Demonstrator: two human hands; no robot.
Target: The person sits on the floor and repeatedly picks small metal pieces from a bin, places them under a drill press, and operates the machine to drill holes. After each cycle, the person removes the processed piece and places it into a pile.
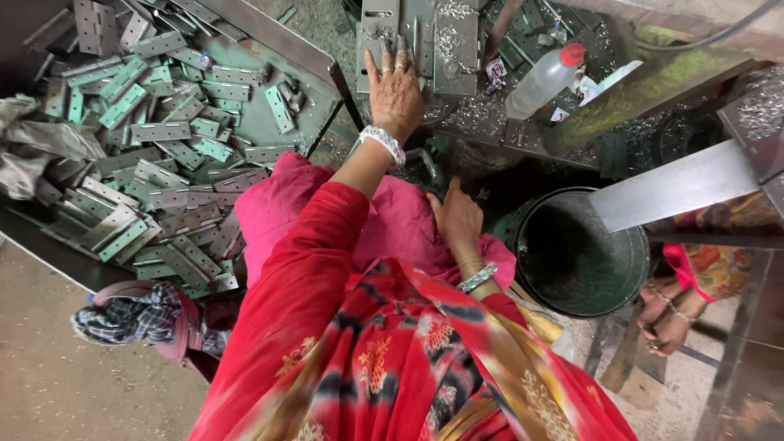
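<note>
My left hand (394, 88) reaches forward with its fingers spread and lies flat on a grey metal hinge plate (408, 33) on the work surface, which is strewn with metal shavings. It wears rings and a white beaded bangle. My right hand (457, 216) is low by my lap, against the pink cloth (269, 212) over my knees. Its fingers point down into a dark gap, so what they touch is hidden. My sleeves and scarf are red.
A large heap of green-grey hinge plates (163, 147) fills a tray on the left. A plastic bottle with a red cap (543, 77) lies at the top right. A dark bucket (580, 253) stands at the right, under a metal bar (678, 188). Another person's hands (665, 314) rest beside it. A checked cloth (135, 314) lies on the floor.
</note>
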